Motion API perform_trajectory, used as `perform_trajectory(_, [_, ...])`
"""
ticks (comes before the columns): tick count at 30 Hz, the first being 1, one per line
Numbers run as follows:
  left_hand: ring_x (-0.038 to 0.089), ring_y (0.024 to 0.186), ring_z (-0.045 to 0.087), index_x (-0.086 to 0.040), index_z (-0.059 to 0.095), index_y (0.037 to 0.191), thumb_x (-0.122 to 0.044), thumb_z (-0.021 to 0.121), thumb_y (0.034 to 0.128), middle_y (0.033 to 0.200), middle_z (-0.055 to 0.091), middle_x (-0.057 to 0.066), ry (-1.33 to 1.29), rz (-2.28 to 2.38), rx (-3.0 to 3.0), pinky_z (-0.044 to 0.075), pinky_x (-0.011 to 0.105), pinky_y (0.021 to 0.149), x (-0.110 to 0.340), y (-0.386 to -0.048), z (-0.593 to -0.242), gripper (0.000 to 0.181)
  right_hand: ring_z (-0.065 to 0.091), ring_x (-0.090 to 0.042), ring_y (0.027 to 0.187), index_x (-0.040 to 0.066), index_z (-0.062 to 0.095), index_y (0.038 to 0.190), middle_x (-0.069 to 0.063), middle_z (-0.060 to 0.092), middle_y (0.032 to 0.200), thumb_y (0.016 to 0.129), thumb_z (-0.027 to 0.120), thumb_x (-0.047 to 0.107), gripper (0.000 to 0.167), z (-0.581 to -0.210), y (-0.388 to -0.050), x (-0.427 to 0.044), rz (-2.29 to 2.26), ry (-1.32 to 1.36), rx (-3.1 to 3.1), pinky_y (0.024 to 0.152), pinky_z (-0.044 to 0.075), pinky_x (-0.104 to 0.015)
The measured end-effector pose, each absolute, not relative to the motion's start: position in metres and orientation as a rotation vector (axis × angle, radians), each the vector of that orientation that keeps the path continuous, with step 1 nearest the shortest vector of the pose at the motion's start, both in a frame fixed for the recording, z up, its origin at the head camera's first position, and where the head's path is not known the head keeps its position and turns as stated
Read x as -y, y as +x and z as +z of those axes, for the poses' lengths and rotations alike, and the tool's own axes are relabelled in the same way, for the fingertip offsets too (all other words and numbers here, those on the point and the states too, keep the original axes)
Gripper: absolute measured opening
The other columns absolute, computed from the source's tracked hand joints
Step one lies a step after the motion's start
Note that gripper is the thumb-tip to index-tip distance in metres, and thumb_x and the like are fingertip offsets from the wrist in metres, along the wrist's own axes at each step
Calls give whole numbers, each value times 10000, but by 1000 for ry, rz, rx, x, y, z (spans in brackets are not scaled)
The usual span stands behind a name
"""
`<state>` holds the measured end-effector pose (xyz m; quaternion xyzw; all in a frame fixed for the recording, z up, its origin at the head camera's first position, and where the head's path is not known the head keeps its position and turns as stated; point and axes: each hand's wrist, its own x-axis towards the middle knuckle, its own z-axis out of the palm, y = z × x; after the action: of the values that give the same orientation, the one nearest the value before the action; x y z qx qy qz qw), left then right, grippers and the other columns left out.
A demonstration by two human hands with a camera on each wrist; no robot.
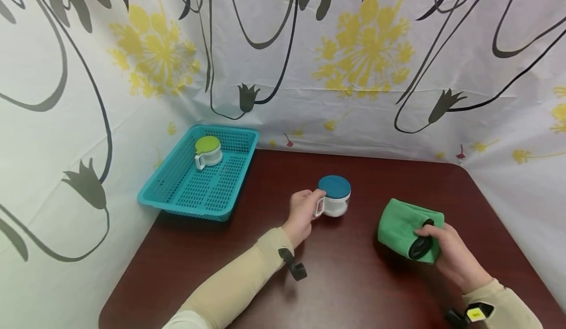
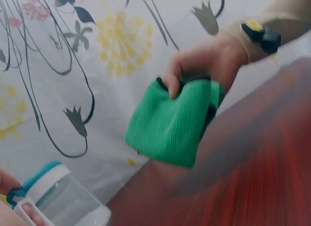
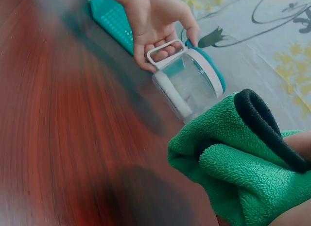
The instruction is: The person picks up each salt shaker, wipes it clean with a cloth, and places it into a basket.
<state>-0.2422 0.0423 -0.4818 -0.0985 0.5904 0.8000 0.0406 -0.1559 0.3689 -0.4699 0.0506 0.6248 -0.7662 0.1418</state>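
Observation:
A clear jar [image 1: 337,205] with a blue lid and a white handle is over the middle of the table. My left hand [image 1: 302,214] grips it by the handle, thumb up by the lid, as the right wrist view shows with the jar [image 3: 192,85]. Whether its base touches the table I cannot tell. To its right, my right hand [image 1: 460,258] holds a folded green cloth [image 1: 398,228] with black edging, pinched between thumb and fingers. In the left wrist view the cloth [image 2: 167,126] hangs above the tabletop.
At the table's back left stands a turquoise perforated basket [image 1: 185,206]. Inside it is a similar jar [image 1: 209,152] with a green lid and white handle. The dark red-brown table [image 1: 353,289] meets a patterned curtain [image 1: 283,64] behind and at the sides.

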Motion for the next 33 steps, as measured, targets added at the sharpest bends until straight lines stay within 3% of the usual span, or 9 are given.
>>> perform_trajectory(8, [235, 844, 595, -110, 484, 620, -195, 739, 823, 787, 562, 104, -298, 2464, -1723, 562, 392, 738, -32, -229, -466, 337, 625, -170, 1034, 156, 544, 1262, -12, 602, 1167, 1036, 483, 105, 240, -477, -164, -339, -2184, 108, -1741, 856, 544, -372])
perform_trajectory(16, [232, 798, 592, -55, 525, 655, -159, 716, 835, 756, 557, 89, -213, 2542, -1623, 563, 408, 737, -32, -215, -455, 283, 574, -176, 1075, 107, 409, 1318, -34, 490, 1240, 1065, 433, 158, 259, -482, -177, -313, -2251, 113, -1513, 911, 517, -366])
perform_trajectory(22, [211, 780, 602, -50, 560, 673, -166, 714, 854, 750, 574, 75, -170, 2536, -1619, 560, 387, 723, -33, -207, -450, 265, 541, -175, 1137, 178, 246, 1394, -8, 397, 1319, 1067, 422, 144, 372, -481, -182, -301, -2406, 143, -1225, 979, 481, -361])
perform_trajectory(29, [210, 717, 592, -46, 540, 657, -155, 700, 855, 669, 514, 60, -135, 2537, -1635, 546, 367, 688, -34, -205, -452, 278, 617, -188, 1083, 127, 438, 1326, -34, 596, 1219, 1073, 447, 156, 255, -489, -178, -278, -2378, 149, -1128, 936, 508, -357])
perform_trajectory(33, [202, 684, 568, -52, 524, 642, -157, 702, 861, 638, 500, 54, -96, 2547, -1632, 526, 345, 665, -35, -206, -452, 301, 605, -209, 1122, 95, 429, 1345, -71, 601, 1241, 1061, 451, 117, 286, -493, -169, -255, -2308, 136, -1091, 973, 485, -376])
